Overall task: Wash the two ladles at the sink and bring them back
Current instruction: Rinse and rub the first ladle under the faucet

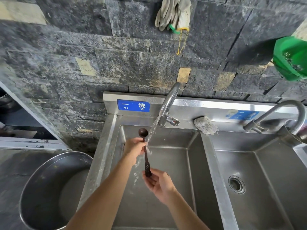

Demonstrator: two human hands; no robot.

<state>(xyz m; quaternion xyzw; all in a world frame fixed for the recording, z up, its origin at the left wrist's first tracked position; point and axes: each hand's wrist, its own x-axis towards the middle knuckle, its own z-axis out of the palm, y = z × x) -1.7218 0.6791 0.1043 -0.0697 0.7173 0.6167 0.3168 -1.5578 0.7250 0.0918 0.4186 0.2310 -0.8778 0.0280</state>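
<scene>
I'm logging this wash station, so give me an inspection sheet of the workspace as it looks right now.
Surface: left sink basin, steel, water running from the tap.
Job's things: one dark ladle under the stream; second ladle not seen.
Clutter: scouring pad on the sink ledge.
Grippers: left hand grips the ladle near its bowl; right hand holds the handle end.
Cables: nothing seen.
Surroundings: steel tub on the left, right basin, gloves and green strainer on the stone wall.
</scene>
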